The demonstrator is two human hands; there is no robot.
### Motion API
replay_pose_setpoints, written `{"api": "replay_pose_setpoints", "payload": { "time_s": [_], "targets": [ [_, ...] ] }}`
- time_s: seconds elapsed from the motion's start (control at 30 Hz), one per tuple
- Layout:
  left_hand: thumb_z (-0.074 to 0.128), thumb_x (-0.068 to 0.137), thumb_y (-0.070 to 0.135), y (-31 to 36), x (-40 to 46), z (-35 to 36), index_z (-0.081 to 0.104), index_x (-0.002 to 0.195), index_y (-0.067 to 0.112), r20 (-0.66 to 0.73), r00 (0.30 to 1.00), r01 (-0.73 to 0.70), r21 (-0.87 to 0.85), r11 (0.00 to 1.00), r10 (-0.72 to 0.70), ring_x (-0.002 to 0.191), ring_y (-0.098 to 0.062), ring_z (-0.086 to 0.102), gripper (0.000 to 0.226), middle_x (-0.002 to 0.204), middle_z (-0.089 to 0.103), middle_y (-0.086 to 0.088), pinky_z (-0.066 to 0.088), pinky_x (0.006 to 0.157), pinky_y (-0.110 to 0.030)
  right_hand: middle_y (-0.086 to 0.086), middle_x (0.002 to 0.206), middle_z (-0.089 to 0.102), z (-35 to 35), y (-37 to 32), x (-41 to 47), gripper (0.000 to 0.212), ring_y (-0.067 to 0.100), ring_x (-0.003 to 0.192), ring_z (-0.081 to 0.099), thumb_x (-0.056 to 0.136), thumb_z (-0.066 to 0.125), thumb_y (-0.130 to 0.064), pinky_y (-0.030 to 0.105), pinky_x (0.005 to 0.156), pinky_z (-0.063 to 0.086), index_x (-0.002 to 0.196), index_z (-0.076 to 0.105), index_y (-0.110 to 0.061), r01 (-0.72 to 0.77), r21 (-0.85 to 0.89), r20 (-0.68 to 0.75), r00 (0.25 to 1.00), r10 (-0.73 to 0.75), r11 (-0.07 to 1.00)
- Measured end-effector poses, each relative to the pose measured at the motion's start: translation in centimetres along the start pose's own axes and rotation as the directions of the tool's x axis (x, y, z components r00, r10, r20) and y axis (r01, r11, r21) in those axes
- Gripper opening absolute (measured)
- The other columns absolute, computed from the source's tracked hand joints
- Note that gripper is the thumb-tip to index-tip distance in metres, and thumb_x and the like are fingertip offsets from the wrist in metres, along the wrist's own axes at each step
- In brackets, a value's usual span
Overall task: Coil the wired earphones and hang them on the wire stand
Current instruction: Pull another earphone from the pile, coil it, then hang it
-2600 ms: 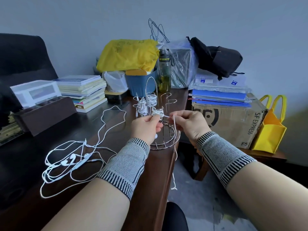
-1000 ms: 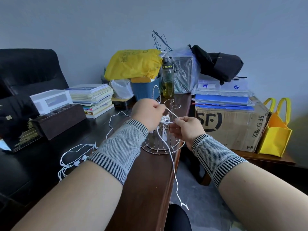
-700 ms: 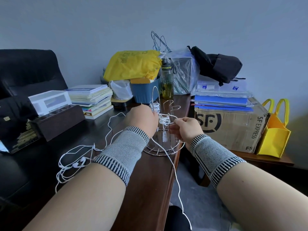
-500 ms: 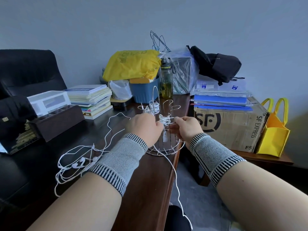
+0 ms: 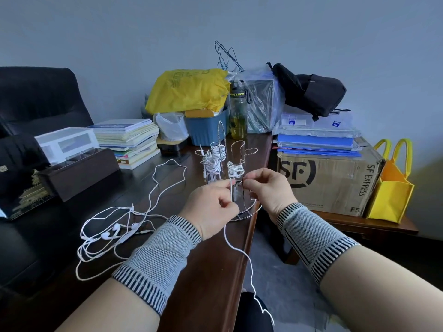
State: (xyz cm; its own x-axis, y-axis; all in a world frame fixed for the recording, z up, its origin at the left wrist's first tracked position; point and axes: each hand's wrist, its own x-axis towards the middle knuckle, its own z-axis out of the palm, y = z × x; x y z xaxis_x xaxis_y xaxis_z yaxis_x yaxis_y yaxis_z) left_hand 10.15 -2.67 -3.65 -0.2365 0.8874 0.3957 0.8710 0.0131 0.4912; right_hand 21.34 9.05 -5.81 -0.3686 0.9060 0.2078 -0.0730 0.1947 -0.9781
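Mid-winding: left hand point(image 5: 211, 207) pinching the thin white earphone cable point(image 5: 239, 252), right hand point(image 5: 268, 188) pinching the small white coil point(image 5: 235, 170) on the chrome wire stand point(image 5: 242, 154) near the dark wooden worktop's point(image 5: 215, 283) right edge. Next, probably: more turns with the dangling slack. Legible: "SF EXPRESS" on brown cardboard box point(image 5: 335, 183), "TEMPO" on green-tinted bottle point(image 5: 238, 116).

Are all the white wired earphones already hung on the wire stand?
No, a loose tangle of white wired earphones lies on the dark wooden desk.

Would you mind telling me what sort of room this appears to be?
Probably a cluttered home or small office: a dark wooden desk against a plain wall, a stack of books, a black padded chair, and an SF Express cardboard box topped with blue folders.
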Motion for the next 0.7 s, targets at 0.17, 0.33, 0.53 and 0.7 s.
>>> {"api": "replay_pose_setpoints", "payload": {
  "time_s": [0.17,0.33,0.53,0.7],
  "targets": [
    [0.065,0.078,0.009,-0.1,-0.5,-0.5,0.044,0.042,0.025,0.041,0.999,-0.018,-0.042,0.999,0.02,0.095,-0.016,0.064,0.045,0.126,0.058,0.017,0.044,0.083,-0.024,-0.005,0.082,0.065,0.9,0.1,-1.0,0.017,0.004,0.07,0.06,0.08,0.071,-0.011,0.017,0.072,0.049,0.078,0.059,-0.022,0.179,-0.231,-0.036,0.981,-0.193,0.956],
    [0.068,0.079,0.016,-0.2,-0.3,-0.7,0.048,0.044,0.03,0.069,0.997,-0.018,-0.062,0.998,0.023,0.096,-0.019,0.063,0.043,0.121,0.058,0.011,0.041,0.085,-0.022,-0.007,0.101,0.043,2.0,0.4,-2.2,0.027,-0.006,0.088,0.051,0.085,0.063,-0.003,0.006,0.078,0.043,0.103,0.062,-0.022,0.488,-0.448,0.119,0.863,-0.492,0.749],
    [0.071,0.079,0.014,0.2,-0.2,-1.8,0.054,0.05,0.031,0.122,0.992,0.01,-0.036,0.999,-0.006,0.09,-0.006,0.06,0.037,0.119,0.056,0.015,0.034,0.076,-0.003,-0.006,0.094,0.041,2.2,0.5,-1.7,0.024,-0.004,0.083,0.046,0.081,0.068,-0.003,0.014,0.079,0.045,0.1,0.072,-0.016,0.543,-0.482,0.112,0.816,-0.567,0.688],
    [0.067,0.082,0.017,0.4,-0.1,-2.7,0.061,0.062,0.025,0.072,0.996,0.047,0.071,0.996,-0.052,0.092,-0.002,0.057,0.022,0.108,0.06,0.017,0.032,0.072,0.0,-0.011,0.087,0.044,2.1,0.3,-1.3,0.011,0.0,0.078,0.05,0.081,0.074,-0.013,0.014,0.074,0.046,0.091,0.074,-0.017,0.524,-0.471,0.093,0.829,-0.551,0.709]
  ]
}}
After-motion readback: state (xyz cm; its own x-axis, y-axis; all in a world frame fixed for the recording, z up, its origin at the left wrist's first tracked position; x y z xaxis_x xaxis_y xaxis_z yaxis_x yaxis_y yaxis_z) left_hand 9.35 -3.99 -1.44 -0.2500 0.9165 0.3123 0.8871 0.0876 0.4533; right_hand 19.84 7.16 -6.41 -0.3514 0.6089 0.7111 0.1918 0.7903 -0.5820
